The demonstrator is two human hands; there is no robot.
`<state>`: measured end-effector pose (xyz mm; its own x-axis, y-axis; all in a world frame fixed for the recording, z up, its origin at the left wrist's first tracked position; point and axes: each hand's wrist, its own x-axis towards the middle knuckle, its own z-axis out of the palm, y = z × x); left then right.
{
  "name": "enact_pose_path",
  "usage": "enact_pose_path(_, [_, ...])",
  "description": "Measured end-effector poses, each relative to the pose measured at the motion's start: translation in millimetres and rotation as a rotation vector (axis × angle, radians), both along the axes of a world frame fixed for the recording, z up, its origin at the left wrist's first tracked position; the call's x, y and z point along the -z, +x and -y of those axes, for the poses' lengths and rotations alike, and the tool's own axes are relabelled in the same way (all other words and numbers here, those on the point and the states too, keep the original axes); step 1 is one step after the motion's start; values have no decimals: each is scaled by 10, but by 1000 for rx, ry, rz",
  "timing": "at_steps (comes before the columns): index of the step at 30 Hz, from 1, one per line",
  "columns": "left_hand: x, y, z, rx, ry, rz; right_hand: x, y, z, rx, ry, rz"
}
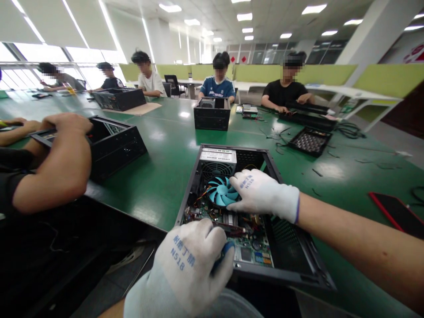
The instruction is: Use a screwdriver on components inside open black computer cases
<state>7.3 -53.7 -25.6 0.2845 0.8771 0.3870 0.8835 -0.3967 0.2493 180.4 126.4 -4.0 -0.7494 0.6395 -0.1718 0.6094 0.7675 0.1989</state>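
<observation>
An open black computer case (291,251) lies on its side in front of me. Inside it a cooling fan with light blue blades (222,191) sits above a green motherboard (253,254). My right hand (260,192), in a white glove, grips the fan's right side between thumb and fingers. Closer to me, my left hand (192,260) is closed over the near edge of the case, with its fingers curled in; whatever it holds is hidden. A power supply with a white label (218,155) fills the far left corner of the case.
Green table (159,168) under the case. At left, a person's arm (56,163) reaches into another black case (115,150). A further case (212,115) stands across the table. To the right lie a drive cage (309,141), loose cables (351,129) and a red-edged dark panel (397,214).
</observation>
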Motion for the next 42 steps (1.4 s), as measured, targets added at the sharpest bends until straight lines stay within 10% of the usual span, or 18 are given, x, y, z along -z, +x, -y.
enact_pose_path(6, [-16,6,-6,-8,7,-6,268,-234,4,28,-51,16])
enact_pose_path(20, [-10,2,-3,-20,9,-16,314,-320,-31,197,-80,-123])
enact_pose_path(32, [-27,1,7,-1,-36,-17,-63,24,-29,209,113,-6])
enact_pose_path(42, [-16,1,0,-8,2,-13,30,111,-95,252,196,61])
